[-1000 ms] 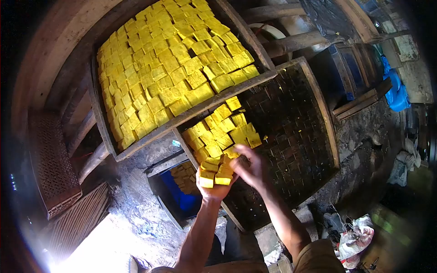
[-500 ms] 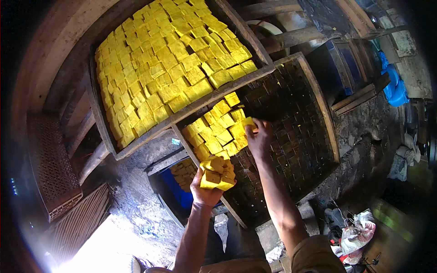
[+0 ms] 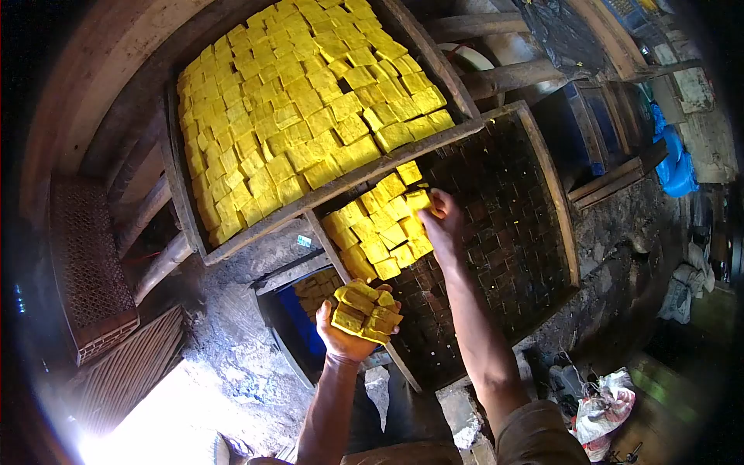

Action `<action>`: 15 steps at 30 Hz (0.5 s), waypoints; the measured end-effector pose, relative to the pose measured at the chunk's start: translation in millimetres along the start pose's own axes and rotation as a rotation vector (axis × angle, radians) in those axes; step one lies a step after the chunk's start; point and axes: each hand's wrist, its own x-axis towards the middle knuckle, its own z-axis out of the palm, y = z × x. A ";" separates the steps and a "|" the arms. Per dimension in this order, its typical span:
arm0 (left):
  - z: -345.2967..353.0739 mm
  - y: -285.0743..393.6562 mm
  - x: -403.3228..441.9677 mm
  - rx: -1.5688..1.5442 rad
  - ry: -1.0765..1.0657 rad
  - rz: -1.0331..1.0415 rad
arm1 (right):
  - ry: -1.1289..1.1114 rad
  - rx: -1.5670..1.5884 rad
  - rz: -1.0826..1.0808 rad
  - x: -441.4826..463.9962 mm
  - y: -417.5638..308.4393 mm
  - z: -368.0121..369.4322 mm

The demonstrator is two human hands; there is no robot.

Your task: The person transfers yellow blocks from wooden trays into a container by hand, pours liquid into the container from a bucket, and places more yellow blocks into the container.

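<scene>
My left hand point(image 3: 347, 341) cups a cluster of several yellow tofu blocks point(image 3: 368, 311), held up over the near left edge of a framed tray. That tray point(image 3: 496, 256) has a dark woven bottom and a wooden rim. Its far left corner holds rows of yellow tofu blocks point(image 3: 380, 225), packed close together. At the right edge of these rows, my right hand point(image 3: 444, 225) has its fingers closed on one tofu block point(image 3: 418, 201). Whether that block rests on the tray or on its neighbours I cannot tell.
A larger wooden frame point(image 3: 349, 167) full of yellow tofu blocks point(image 3: 302, 101) stands beyond the tray. Below at left, a blue-lined container point(image 3: 310, 329) holds more blocks. A perforated crate point(image 3: 93, 256) is far left, a blue plastic bag point(image 3: 678, 167) far right, a sack point(image 3: 608, 411) lower right.
The cluster in my left hand has tilted and dropped slightly. My right hand still grips a block by the rows' right edge. The whole view has shifted a little.
</scene>
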 end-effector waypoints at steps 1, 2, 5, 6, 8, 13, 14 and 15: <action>0.8 -0.5 -0.7 0.001 -0.002 0.001 | -0.031 -0.136 0.036 7.3 -5.6 8.5; 1.9 -1.8 -2.6 -0.004 0.021 0.005 | -0.024 -0.413 -0.001 3.1 -10.9 14.3; 2.3 0.1 -5.9 0.020 0.016 0.014 | 0.207 -1.113 -0.084 -5.1 -16.3 38.7; 0.9 0.3 -7.2 0.016 0.017 0.011 | 0.263 -1.057 0.027 -8.9 -19.4 52.5; -1.5 1.1 -10.0 0.011 0.013 0.010 | 0.182 -0.940 -0.087 -14.5 -21.5 49.0; -3.3 10.6 -21.1 -0.038 0.032 -0.011 | 0.025 0.183 0.053 6.7 -47.4 21.2; -5.4 11.2 -20.9 -0.031 0.007 -0.005 | 0.061 0.189 -0.069 18.1 -45.1 25.0; -6.3 11.2 -20.1 -0.033 0.009 -0.003 | -0.024 0.224 -0.009 29.0 -43.4 23.5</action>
